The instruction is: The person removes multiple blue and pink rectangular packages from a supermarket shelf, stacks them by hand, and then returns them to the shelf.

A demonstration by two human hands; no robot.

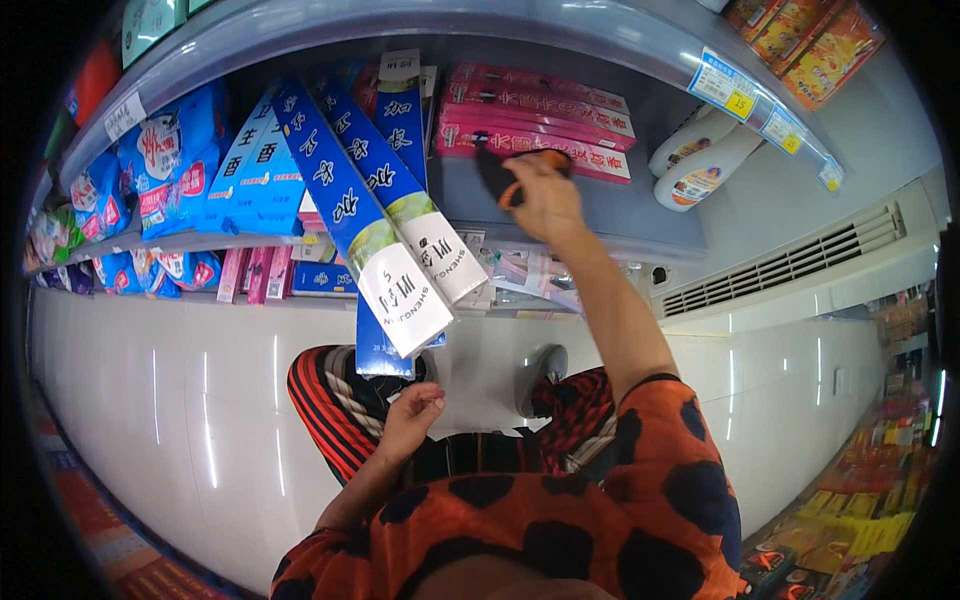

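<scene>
My right hand [546,191] grips a black cloth [498,174] with orange edging. It reaches onto the grey shelf, against the front of stacked pink incense boxes [540,154]. Low over my lap, my left hand [412,416] is loosely curled and its palm is hidden. Just above it, the end of a long blue box [384,360] points down. Two more long blue-and-white boxes, a left one [401,304] and a right one [442,251], slant out past the shelf edge, partly overlapping.
Light-blue boxes [251,176] and blue plastic packets [172,161] fill the shelf's left. White bottles [701,176] lean at the right, near a vent grille [787,259]. An upper shelf edge [420,19] with price tags overhangs. More boxes sit on the lower shelf [307,296], above pale floor tiles [172,390].
</scene>
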